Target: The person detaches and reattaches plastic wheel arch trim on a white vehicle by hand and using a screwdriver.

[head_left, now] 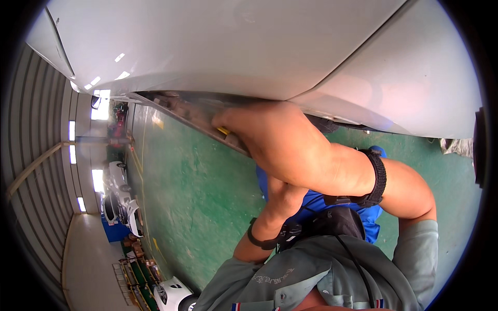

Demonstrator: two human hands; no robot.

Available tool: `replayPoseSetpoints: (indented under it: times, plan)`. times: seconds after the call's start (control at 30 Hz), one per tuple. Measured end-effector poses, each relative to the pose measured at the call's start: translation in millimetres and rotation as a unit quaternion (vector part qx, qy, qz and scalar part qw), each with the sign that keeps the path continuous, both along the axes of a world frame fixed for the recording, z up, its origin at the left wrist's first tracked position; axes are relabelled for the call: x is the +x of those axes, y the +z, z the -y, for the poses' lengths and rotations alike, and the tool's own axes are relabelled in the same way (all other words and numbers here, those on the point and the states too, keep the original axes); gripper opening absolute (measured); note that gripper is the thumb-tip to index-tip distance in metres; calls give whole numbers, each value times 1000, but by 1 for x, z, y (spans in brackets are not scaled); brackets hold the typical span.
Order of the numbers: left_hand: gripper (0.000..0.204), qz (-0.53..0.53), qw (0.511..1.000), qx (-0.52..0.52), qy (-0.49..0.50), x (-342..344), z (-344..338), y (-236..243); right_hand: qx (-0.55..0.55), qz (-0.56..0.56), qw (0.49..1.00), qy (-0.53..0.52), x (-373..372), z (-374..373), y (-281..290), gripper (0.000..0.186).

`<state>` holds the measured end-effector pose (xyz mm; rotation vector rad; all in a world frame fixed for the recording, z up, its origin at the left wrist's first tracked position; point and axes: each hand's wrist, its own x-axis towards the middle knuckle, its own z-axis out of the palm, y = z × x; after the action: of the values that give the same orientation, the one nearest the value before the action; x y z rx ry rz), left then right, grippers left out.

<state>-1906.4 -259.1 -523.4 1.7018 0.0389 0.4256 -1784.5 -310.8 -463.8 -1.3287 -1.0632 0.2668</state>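
A long grey side skirt (192,120) hangs at a slant below the lower edge of a silver-white car body (207,46), parted from it at the near end. My right hand (236,122) reaches in between the skirt and the car, its fingers curled and partly blurred. Against the fingers shows a small yellow piece (223,130), whose kind I cannot make out. My left forearm (280,205) rises from below and passes behind my right arm. That arm hides the fingers of my left hand, close to the skirt's near end.
Green floor (202,181) lies below the skirt. Blue trousers (311,205) and a black bag (340,220) are close under my arms. Part of a wheel (324,124) shows under the car. White cars (116,194) and a rack (136,277) stand off to the left.
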Motion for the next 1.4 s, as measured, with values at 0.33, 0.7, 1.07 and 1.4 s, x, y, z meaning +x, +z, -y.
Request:
replayPoseSetpoints:
  times: [0.33, 0.7, 1.07, 1.4]
  plan:
    - [63, -37, 999, 28, 26, -4, 0, -1, 46, 9, 998, -34, -2, -8, -4, 30]
    - [47, -6, 1000, -11, 4, 1, 0, 1, 21, -28, 999, 40, 6, 2, 2, 36]
    - [44, 7, 998, -43, 35, 6, 7, 3, 5, -4, 995, 102, 13, 5, 1, 38]
    - [45, -1, 998, -59, 25, 6, 6, 5, -20, 31, 998, 55, 12, 0, 7, 38]
